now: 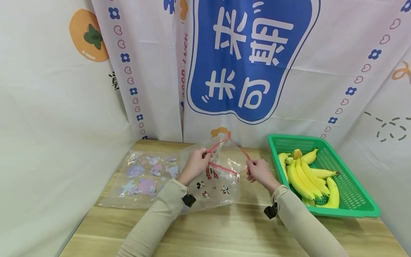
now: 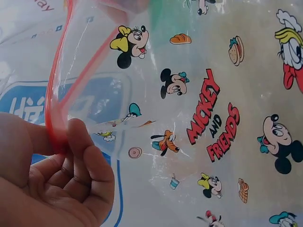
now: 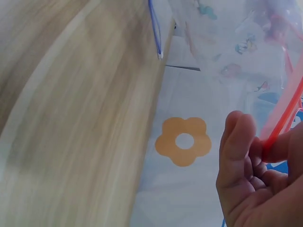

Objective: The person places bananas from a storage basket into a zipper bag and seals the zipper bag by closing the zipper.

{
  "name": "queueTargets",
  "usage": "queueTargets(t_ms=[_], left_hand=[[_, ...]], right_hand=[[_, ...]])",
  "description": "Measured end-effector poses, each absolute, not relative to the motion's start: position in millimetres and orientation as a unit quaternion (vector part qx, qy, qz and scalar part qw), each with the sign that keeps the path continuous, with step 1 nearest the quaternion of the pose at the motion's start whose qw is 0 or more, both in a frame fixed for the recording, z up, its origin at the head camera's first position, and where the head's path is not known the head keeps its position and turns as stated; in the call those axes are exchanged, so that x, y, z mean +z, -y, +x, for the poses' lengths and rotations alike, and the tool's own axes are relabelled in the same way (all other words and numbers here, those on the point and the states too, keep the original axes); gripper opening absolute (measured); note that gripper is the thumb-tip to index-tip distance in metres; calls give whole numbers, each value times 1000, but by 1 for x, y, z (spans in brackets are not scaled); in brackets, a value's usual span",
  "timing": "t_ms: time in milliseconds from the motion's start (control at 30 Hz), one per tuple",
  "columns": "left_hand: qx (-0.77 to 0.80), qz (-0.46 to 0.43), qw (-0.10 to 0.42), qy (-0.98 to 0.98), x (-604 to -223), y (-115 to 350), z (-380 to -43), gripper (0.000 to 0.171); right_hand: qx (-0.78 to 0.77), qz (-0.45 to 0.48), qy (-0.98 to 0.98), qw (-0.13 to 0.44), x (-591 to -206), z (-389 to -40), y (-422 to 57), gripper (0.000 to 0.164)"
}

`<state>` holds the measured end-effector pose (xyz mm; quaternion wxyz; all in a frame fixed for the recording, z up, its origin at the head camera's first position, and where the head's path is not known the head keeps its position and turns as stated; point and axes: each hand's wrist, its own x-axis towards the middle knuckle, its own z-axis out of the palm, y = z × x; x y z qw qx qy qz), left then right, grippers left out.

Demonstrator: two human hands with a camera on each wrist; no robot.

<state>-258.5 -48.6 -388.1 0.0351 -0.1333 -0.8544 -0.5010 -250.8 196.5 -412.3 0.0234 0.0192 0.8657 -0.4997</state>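
Observation:
A clear zip bag (image 1: pixel 210 187) with cartoon mouse prints and a red zip strip is held up over the table, its mouth spread apart. My left hand (image 1: pixel 197 162) pinches one side of the red edge between thumb and fingers. On the opposite side my right hand (image 1: pixel 259 171) pinches the same red strip. In the left wrist view, the printed bag wall (image 2: pixel 213 118) stretches away from the left hand (image 2: pixel 61 175). The right wrist view has the red strip (image 3: pixel 284 106) between the thumb and fingers of the right hand (image 3: pixel 251 175). No contents show inside the bag.
A second clear bag (image 1: pixel 147 178) with pastel prints lies flat on the wooden table (image 1: pixel 224 235) at the left, partly under the first. To the right stands a green basket (image 1: pixel 356 185) of yellow bananas (image 1: pixel 303 178). A printed curtain (image 1: pixel 160 71) hangs behind the table.

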Motion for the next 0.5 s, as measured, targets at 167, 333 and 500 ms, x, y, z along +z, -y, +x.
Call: queueTargets(t_ms=[167,333,500], left_hand=[[-488,-124,34,864,-380,56,-260,22],[-484,-109,26,868,-375,65,-262,23],[-491,-104,36,864,-371,72,-265,22]], right_hand=[[-474,25,-880,21,-408,-249,-199,38],[-471,35,-881,32,-407,-249,-200,36],[-468,38,-882,43,-407,-249,-202,36]])
